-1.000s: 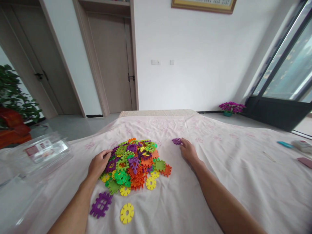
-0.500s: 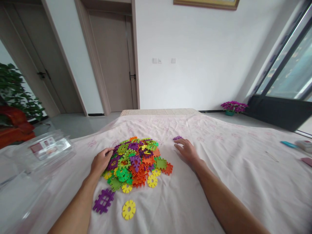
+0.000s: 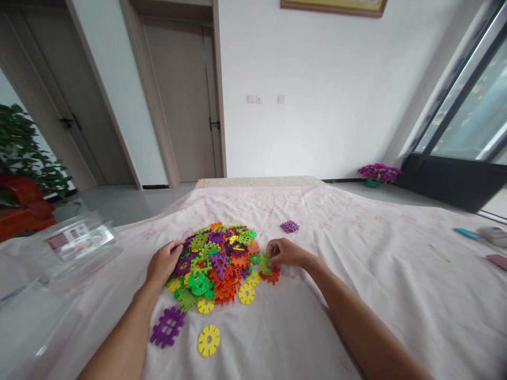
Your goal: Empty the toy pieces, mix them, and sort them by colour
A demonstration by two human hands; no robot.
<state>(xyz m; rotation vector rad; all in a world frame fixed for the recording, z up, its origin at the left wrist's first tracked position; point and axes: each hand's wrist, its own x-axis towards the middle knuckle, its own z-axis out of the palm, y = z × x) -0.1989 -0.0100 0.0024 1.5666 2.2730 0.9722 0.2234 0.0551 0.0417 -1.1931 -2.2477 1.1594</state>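
Note:
A heap of colourful plastic interlocking pieces [image 3: 214, 264] lies on the cloth in front of me. My left hand [image 3: 164, 261] rests against the heap's left side, fingers stretched out and some of them hidden by the pieces. At the right edge, my right hand [image 3: 285, 252] pinches a light green square piece [image 3: 265, 263], which is slightly tilted. An orange square piece [image 3: 273, 276] lies partly beneath it. Beyond the right hand sits a purple cluster of pieces [image 3: 290, 227]. Nearer to me are a purple window-shaped piece [image 3: 168, 327] and a yellow notched disc [image 3: 208, 340].
Clear plastic packaging [image 3: 79, 243] stands at the left. Along the right side lie a blue object [image 3: 467, 233], a thin stick [image 3: 439, 253] and a pinkish object [image 3: 497, 262]. Everything rests on a pale flowered cloth [image 3: 368, 274].
My right hand has left the purple cluster, come down and left to the heap, and taken hold of the light green square piece. My left hand stays in place.

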